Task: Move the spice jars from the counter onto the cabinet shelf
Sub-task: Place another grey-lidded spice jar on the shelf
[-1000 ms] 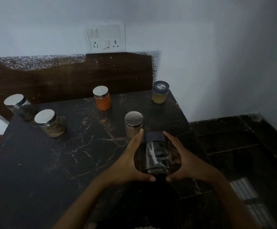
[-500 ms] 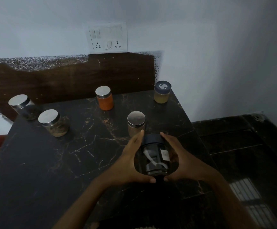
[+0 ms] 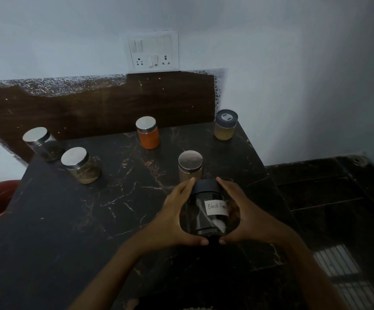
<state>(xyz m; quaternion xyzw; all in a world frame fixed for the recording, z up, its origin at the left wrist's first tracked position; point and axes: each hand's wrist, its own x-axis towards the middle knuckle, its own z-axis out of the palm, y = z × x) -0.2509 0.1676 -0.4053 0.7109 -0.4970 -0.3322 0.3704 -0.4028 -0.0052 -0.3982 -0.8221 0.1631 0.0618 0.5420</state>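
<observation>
Both hands, left hand (image 3: 172,220) and right hand (image 3: 246,218), are clasping the black-pepper jar (image 3: 208,211), seemingly lifting it; shelving comes next, cabinet unseen.

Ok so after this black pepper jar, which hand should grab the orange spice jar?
Probably left. The orange jar stands back-left of the held black pepper jar, on the left hand side. The right hand would have to cross over the steel-lidded jar.

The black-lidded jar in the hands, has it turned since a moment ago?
Yes. The black-lidded jar has rotated: its label now faces the camera, between the same hands.
</observation>
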